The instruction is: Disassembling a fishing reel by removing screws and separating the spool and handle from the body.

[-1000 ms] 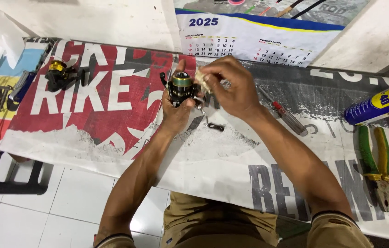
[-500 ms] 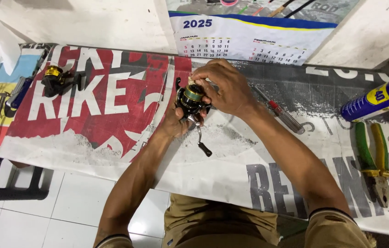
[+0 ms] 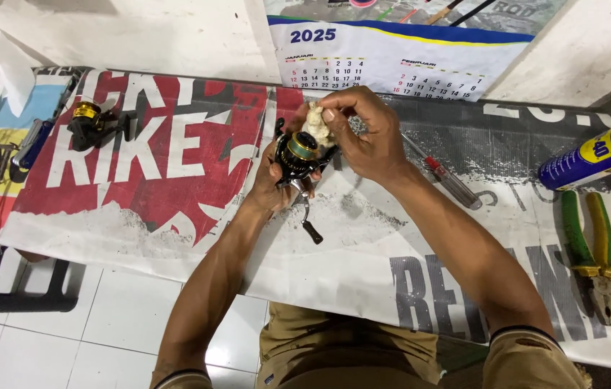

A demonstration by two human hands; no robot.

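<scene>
My left hand [image 3: 271, 179] grips a black and gold fishing reel [image 3: 295, 157] from below, its crank handle [image 3: 310, 225] hanging down toward me. My right hand [image 3: 367, 133] pinches a small crumpled pale wad [image 3: 317, 124] of cloth or tissue and presses it against the top of the reel. Both hands are held over a printed banner [image 3: 176, 180] spread on the floor.
A second black and gold reel [image 3: 93, 122] lies on the banner at the left. A red-handled screwdriver [image 3: 444, 173] lies just right of my hands. Further right are a blue spray can [image 3: 597, 153] and green-and-yellow-handled pliers [image 3: 592, 245]. A wall calendar [image 3: 392, 61] lies behind.
The reel has been turned in my left hand, its handle now pointing down toward me. My right hand has lifted slightly, showing the pale wad against the reel's top.
</scene>
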